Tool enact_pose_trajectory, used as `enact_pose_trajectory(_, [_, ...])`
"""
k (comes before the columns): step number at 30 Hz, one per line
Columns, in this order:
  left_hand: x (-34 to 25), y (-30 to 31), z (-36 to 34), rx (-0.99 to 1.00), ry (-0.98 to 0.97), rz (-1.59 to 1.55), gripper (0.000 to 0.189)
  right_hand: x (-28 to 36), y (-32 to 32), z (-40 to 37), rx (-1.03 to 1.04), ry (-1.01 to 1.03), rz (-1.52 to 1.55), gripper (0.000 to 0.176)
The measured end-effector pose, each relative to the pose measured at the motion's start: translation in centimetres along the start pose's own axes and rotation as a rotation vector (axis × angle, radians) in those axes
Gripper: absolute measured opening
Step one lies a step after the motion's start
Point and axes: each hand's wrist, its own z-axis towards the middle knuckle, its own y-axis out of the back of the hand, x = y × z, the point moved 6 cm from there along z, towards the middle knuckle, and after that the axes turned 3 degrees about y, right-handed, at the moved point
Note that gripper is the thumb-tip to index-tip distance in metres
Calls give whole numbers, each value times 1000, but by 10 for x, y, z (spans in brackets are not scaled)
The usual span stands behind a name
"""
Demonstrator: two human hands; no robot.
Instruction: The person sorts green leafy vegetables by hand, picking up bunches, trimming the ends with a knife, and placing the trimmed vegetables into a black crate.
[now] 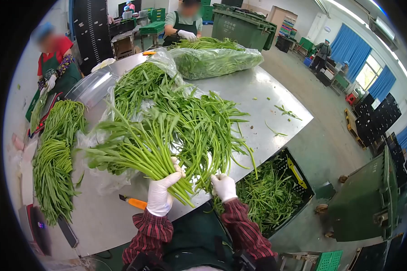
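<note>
My left hand (161,192), in a white glove, is wrapped round a bunch of water spinach (147,153), its leaves pointing up and left and the cut stem ends down and right. My gloved right hand (223,186) has its fingers closed at the lower edge of a loose pile of water spinach (203,131), pinching stems there; the fingertips are partly hidden. Both hands are over the front edge of the metal table (276,97). Beside my left wrist lies an orange-handled knife (134,203).
Stacked greens (54,158) lie at the left, near a dark device (37,232). A plastic bag of greens (217,61) sits at the back. Below the table's right edge stands a black crate (309,192) holding loose greens. Two co-workers stand across the table, their gloved hands on greens.
</note>
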Motion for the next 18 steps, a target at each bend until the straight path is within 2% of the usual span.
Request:
enact_pose_trajectory(1, [2,3,1,7,11,3,37,10,-2,1,97,-60,5,19])
enact_pose_trajectory(2, [3,6,2,12,20,5,36,9,-4,6,97,-54,9,19])
enact_pose_trajectory(4, [3,12,2,5,26,-11,35,-6,-8,16,101,-189,426,17])
enact_pose_trajectory(5, [5,14,2,-2,42,-30,35,-5,10,21,-25,-104,538,15])
enact_pose_trajectory(6, [6,16,3,-4,42,-30,35,31,56,10,-204,5,659,15])
enact_pose_trajectory(7, [9,17,5,-7,37,-21,34,36,62,6,-205,5,661,12])
enact_pose_trajectory(8, [11,17,5,-11,33,-12,34,65,115,-8,-338,51,782,11])
enact_pose_trajectory(10, [16,15,5,-20,46,-16,33,71,146,-21,-748,303,544,12])
enact_pose_trajectory(12, [21,10,4,-29,52,-22,31,63,146,-18,-691,349,306,13])
enact_pose_trajectory(13, [23,5,1,-32,83,-22,30,52,135,-10,-494,219,269,11])
enact_pose_trajectory(14, [25,2,0,-35,110,-21,28,46,127,-11,-504,275,132,11])
enact_pose_trajectory(16, [36,3,3,-29,103,-11,27,33,110,-27,-447,191,319,11])
enact_pose_trajectory(18, [52,-1,-2,-22,193,52,27,56,99,-54,-370,154,498,11])
